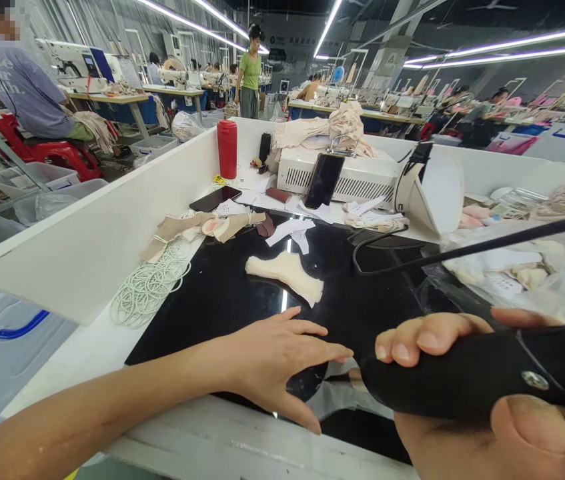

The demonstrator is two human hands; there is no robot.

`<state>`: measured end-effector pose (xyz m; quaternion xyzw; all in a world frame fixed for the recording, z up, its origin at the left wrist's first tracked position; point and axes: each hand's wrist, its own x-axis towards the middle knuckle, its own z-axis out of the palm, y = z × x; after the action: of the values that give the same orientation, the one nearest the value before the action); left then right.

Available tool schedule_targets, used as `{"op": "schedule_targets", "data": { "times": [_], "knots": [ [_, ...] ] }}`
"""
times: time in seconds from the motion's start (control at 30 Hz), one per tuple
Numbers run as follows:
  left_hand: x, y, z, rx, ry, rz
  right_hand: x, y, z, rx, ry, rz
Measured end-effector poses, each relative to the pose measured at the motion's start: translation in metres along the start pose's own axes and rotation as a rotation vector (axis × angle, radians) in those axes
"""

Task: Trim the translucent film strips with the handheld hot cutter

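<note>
My left hand [275, 360] reaches in from the left with fingers spread, low over the glossy black work surface [212, 320] near its front edge. It holds nothing. A cream, curved fabric piece [287, 272] lies just beyond its fingertips. Close to the camera at lower right, my right hand [442, 427] is wrapped round a black, round-ended object [442, 380] with a small metal screw or snap. Its far end is cut off by the frame, so its kind cannot be told. The thumb is below it, with fingertips over the top.
Pale green elastic cord [152, 287] and fabric scraps [202, 230] lie left. A red bottle [227, 150], a phone [325, 181] and a white machine [337, 170] stand at the back. A bent black rod [472, 250] crosses the right side above a plastic bag [522, 267] of pieces.
</note>
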<state>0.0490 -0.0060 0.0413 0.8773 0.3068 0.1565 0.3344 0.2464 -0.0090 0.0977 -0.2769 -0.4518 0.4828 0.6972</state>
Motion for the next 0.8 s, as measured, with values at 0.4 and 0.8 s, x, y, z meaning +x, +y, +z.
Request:
{"op": "schedule_targets", "data": {
  "times": [0.4, 0.8],
  "knots": [
    [0.001, -0.002, 0.003, 0.01, 0.002, -0.001, -0.016, 0.001, -0.008, 0.002, -0.052, 0.039],
    [0.002, 0.0, 0.002, 0.012, 0.009, 0.004, -0.022, 0.005, -0.009, 0.03, -0.15, 0.027]
  ]
}}
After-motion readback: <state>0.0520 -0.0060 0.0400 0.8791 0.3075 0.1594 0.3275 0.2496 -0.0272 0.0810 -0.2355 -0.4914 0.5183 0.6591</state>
